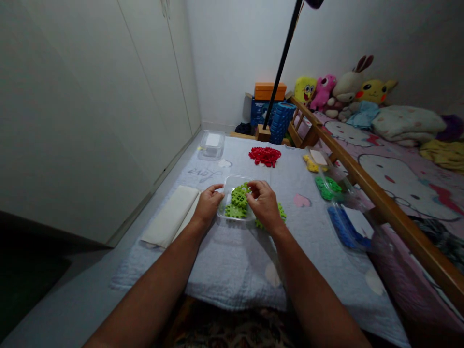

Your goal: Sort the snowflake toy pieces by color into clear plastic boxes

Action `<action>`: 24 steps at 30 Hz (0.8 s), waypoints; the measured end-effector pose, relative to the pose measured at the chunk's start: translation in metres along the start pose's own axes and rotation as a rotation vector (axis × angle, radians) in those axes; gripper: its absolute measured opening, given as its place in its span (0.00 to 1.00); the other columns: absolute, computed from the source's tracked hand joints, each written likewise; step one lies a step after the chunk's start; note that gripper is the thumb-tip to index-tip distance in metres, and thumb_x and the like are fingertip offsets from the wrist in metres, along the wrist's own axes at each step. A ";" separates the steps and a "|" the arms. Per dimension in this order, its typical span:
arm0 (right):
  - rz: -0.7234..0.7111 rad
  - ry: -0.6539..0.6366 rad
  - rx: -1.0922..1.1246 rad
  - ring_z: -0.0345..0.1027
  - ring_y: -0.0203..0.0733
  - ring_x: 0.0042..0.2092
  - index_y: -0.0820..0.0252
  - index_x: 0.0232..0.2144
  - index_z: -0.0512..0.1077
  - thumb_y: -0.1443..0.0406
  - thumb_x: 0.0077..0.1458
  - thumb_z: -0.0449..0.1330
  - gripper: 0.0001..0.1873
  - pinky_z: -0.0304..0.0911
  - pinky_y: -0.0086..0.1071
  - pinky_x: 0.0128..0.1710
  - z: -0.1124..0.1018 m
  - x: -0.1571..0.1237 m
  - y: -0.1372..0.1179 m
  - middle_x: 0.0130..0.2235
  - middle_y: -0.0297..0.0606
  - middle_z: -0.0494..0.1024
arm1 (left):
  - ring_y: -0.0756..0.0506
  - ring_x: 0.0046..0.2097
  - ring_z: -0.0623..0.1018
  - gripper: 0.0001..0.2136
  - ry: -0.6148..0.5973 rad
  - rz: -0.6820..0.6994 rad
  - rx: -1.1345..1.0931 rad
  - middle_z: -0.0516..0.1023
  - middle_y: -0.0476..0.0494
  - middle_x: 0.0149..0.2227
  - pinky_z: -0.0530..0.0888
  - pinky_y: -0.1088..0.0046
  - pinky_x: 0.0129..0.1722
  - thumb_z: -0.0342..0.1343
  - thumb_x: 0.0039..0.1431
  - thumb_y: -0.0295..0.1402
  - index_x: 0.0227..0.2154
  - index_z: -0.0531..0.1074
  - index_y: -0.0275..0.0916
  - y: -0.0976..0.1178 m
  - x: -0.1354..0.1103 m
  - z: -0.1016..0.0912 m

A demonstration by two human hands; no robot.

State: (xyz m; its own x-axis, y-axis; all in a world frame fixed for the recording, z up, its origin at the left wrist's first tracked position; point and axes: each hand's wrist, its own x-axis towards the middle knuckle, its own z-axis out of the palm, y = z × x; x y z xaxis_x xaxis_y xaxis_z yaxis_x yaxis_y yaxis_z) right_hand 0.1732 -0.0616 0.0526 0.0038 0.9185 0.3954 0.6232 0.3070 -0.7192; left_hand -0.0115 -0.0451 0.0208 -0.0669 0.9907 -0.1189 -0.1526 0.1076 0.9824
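A clear plastic container (pixel 230 182) sits on a pale quilted blanket (pixel 235 261) and holds several light green interlocking pieces (pixel 236 203). My left hand (pixel 208 205) grips the container's left edge with curled fingers. My right hand (pixel 264 202) is closed in a pinch on a light green piece (pixel 243 187) over the container. More light green pieces (pixel 281 212) lie on the blanket just right of my right hand, partly hidden by it.
A heap of red pieces (pixel 265 155) lies farther back. Clear containers with yellow (pixel 311 164), dark green (pixel 327 187) and blue pieces (pixel 344 228) line the right side by a wooden bed rail (pixel 377 193). An empty container (pixel 211 144) and a folded white cloth (pixel 170 215) are left.
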 end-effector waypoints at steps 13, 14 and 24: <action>0.026 -0.089 -0.174 0.68 0.43 0.42 0.59 0.39 0.76 0.75 0.53 0.61 0.11 0.64 0.35 0.48 0.041 0.028 -0.009 0.39 0.38 0.74 | 0.53 0.21 0.61 0.24 -0.019 -0.004 -0.034 0.64 0.60 0.18 0.58 0.77 0.22 0.62 0.42 0.36 0.45 0.75 0.33 -0.002 0.000 0.000; 0.024 -0.086 -0.168 0.68 0.43 0.42 0.59 0.38 0.76 0.75 0.53 0.61 0.11 0.64 0.35 0.48 0.043 0.029 -0.010 0.39 0.38 0.74 | 0.53 0.21 0.61 0.24 -0.020 -0.007 -0.039 0.64 0.60 0.18 0.58 0.77 0.22 0.62 0.42 0.36 0.45 0.74 0.33 -0.001 0.000 0.000; 0.048 -0.191 -0.028 0.71 0.39 0.36 0.59 0.38 0.78 0.74 0.56 0.60 0.10 0.64 0.31 0.42 0.031 0.030 -0.021 0.35 0.35 0.79 | 0.53 0.21 0.62 0.25 -0.029 -0.003 -0.025 0.65 0.59 0.19 0.59 0.77 0.22 0.62 0.43 0.37 0.46 0.75 0.33 -0.007 0.004 -0.003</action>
State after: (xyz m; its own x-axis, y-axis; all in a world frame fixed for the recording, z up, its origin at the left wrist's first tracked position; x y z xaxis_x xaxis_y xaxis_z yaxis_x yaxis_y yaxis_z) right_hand 0.1361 -0.0327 0.0620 -0.1127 0.9634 0.2431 0.6471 0.2568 -0.7178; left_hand -0.0134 -0.0423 0.0133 -0.0374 0.9924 -0.1170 -0.1769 0.1087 0.9782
